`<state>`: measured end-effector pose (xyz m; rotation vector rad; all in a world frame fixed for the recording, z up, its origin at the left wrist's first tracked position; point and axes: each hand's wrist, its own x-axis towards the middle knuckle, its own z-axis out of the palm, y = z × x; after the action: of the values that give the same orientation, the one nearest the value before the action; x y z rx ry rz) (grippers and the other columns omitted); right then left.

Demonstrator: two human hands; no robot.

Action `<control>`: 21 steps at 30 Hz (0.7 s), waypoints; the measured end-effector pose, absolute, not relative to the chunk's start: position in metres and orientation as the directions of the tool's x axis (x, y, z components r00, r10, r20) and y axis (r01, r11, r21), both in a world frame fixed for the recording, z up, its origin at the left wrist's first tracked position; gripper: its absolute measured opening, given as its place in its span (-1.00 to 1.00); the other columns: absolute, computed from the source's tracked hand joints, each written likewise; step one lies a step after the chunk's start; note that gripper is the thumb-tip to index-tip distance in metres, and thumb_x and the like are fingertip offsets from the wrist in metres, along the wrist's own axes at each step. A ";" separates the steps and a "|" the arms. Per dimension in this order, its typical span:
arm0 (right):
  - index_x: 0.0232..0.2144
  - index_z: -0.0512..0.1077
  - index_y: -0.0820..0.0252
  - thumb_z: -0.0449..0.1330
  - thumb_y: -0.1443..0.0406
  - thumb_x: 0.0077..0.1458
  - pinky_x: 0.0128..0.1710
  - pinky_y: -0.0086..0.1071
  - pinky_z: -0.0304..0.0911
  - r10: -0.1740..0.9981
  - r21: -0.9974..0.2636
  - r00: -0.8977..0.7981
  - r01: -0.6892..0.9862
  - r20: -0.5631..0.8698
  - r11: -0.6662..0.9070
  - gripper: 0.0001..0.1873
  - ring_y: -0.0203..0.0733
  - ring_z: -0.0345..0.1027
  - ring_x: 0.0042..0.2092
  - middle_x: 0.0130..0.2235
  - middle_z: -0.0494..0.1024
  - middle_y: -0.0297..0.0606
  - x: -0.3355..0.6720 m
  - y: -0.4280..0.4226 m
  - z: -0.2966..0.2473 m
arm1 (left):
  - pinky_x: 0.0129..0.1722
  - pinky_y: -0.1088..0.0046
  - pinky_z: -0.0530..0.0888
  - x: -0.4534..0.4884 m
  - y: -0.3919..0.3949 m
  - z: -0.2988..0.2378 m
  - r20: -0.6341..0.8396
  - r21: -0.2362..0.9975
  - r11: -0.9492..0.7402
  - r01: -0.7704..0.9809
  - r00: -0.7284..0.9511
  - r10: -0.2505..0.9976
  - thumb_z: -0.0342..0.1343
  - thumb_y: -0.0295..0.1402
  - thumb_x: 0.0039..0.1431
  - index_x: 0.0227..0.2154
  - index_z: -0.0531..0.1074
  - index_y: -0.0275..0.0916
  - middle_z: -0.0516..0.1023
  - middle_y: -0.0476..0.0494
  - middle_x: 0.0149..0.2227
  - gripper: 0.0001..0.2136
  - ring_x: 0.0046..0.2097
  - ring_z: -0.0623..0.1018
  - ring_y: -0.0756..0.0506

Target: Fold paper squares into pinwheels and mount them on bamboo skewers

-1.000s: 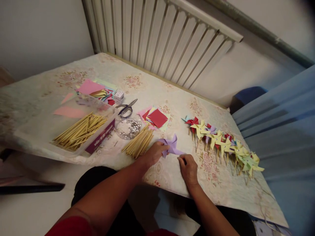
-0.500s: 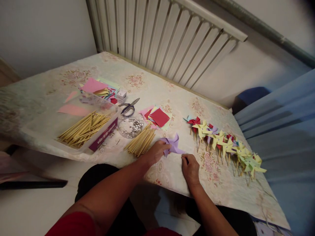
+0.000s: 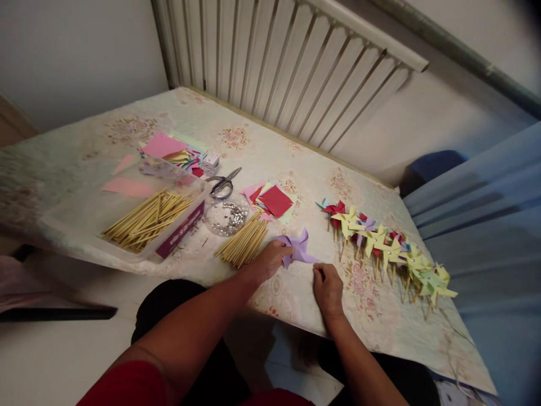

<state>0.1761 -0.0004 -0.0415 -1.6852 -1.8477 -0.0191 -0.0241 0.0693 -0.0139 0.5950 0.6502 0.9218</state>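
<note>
A purple paper pinwheel [image 3: 301, 246] is pinched at its centre by my left hand [image 3: 273, 259], low over the near part of the table. One of its blades points right, toward my right hand [image 3: 328, 286]. That hand is closed, thumb against the fingers, close to the blade's tip; whatever is between the fingers is too small or hidden to make out. Left of my left hand lies a bundle of thin wooden sticks [image 3: 242, 242]. A clear round dish of small shiny pieces [image 3: 227, 217] sits beyond the sticks.
Finished pinwheels on sticks [image 3: 391, 251] lie in a row at right. Cut paper squares [image 3: 275, 201] lie beyond my hands. Scissors [image 3: 224, 183], a small white box [image 3: 210, 162], a paper pile [image 3: 163, 146] and a clear bin [image 3: 181, 225] holding sticks are at left. A radiator [image 3: 270, 67] stands behind.
The view has shifted slightly. Both hands keep nearly the same positions, with the purple pinwheel still in my left hand.
</note>
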 end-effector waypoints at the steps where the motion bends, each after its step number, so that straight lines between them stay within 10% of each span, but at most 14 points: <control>1: -0.33 0.40 0.20 0.04 0.31 0.19 -0.19 -0.27 0.27 0.892 -0.391 0.015 0.902 0.451 0.183 -0.85 -0.15 0.35 -0.24 -0.33 0.46 -0.21 0.176 -0.001 -0.041 | -0.46 0.52 0.23 -0.025 0.069 -0.014 -0.245 0.709 0.472 -0.524 0.445 0.861 0.27 -0.35 -0.23 -0.52 0.38 -0.31 0.39 -0.01 -0.54 -0.79 -0.50 0.35 0.07; 21: -0.38 0.40 0.19 0.00 0.30 0.21 -0.21 -0.29 0.23 0.889 -0.370 0.009 0.911 0.458 0.181 -0.80 -0.16 0.30 -0.27 -0.37 0.43 -0.23 0.174 0.000 -0.038 | -0.48 0.52 0.20 -0.025 0.068 -0.011 -0.242 0.746 0.447 -0.493 0.425 0.872 0.26 -0.30 -0.23 -0.54 0.37 -0.31 0.36 0.00 -0.56 -0.77 -0.52 0.33 0.07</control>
<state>0.1742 0.0003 -0.0380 -1.6904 -1.8591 -0.0481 -0.0252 0.0682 -0.0113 0.6438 0.6828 0.9310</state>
